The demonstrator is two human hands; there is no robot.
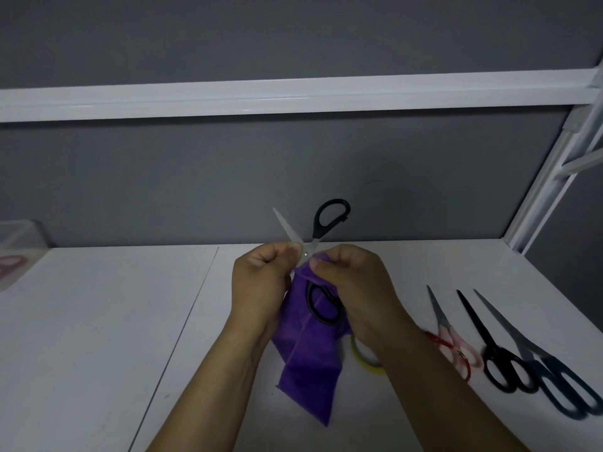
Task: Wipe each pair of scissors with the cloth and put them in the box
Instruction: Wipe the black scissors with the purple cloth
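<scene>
Scissors (306, 252), opened, pinched between left fingers (283, 253) and right fingers (327, 266) holding cloth (306, 363).

The left hand (257, 283) and right hand (360, 288) are bare, like both forearms (228, 386).

The left hand (261, 275) pinches open black scissors (288, 231). The right hand (355, 288) pinches the purple cloth (306, 363) against them. A pink pair (452, 337), a dark pair (479, 322) and a blue pair (541, 357) lie to the right. A clear box (23, 236) sits far left.
</scene>
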